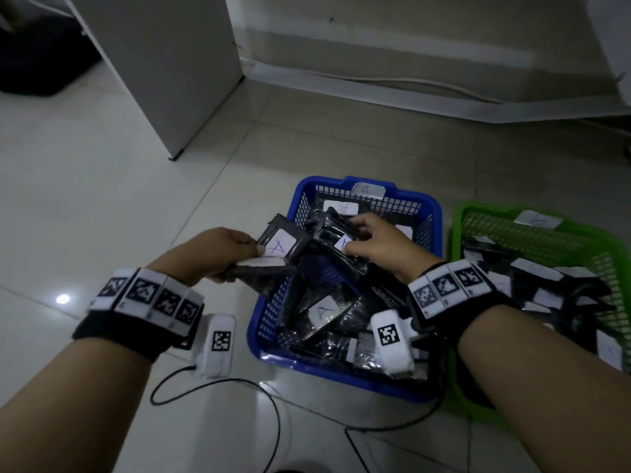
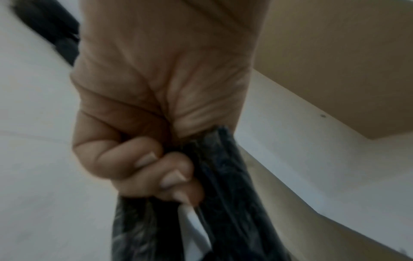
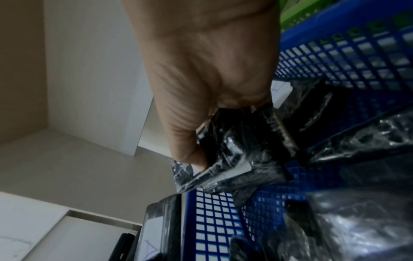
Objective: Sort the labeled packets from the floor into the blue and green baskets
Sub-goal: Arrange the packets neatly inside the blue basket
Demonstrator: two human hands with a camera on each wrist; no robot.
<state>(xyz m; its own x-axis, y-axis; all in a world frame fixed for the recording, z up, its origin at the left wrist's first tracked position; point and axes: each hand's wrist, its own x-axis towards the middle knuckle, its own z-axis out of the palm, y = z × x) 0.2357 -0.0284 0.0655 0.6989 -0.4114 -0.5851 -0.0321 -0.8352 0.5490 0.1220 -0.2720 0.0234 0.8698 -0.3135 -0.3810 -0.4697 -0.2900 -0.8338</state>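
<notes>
L hand (image 1: 218,256) grips a few A-labeled packets (image 1: 278,249) at the blue basket's (image 1: 269,322) left rim, R hand (image 1: 379,249) pinches another packet (image 3: 234,146) inside it; slick wrap + heaped basket, so one could slip out onto the floor (image 1: 102,199), prob.

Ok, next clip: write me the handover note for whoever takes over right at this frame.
Left hand: grips black plastic packets with white paper labels, top one marked A, at the blue plastic mesh basket's left rim.
Right hand: pinches another A-labelled black packet over that basket.
Done: blue basket heaped; green plastic mesh basket beside it also holds packets.
Left: drop both handfuls; no loose packets visible on the floor.
</notes>
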